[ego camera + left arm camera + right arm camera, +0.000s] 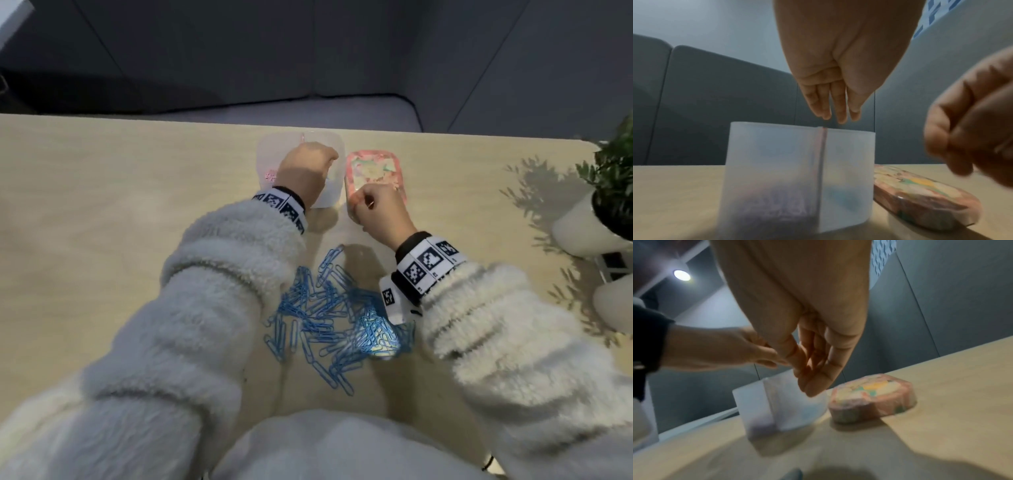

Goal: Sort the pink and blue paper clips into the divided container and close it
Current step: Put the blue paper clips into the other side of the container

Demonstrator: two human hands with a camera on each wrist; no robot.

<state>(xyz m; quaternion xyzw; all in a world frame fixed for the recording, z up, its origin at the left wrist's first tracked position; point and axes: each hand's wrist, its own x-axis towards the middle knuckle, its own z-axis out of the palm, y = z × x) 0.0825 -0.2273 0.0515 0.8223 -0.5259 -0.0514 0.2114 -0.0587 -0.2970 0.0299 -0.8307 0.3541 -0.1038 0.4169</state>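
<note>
Roughly fifty blue clips [329,318], one container [777,170], one lid [375,171]; both hands' fingers [838,104] loosely together.

Both arms are wrapped in thick, fluffy cream fleece sleeves [191,308] — ribbed in soft rolls. At each wrist sits a white band [426,265] printed with black square marker codes, over a black cuff [409,241] — the same fleece covers the torso below.

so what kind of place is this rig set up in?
Probably an office lounge or meeting nook, not a workshop. A light wooden table stands against a grey upholstered bench with padded wall panels behind, and a potted plant sits at the table's right edge. A recessed ceiling light shows overhead.
</note>
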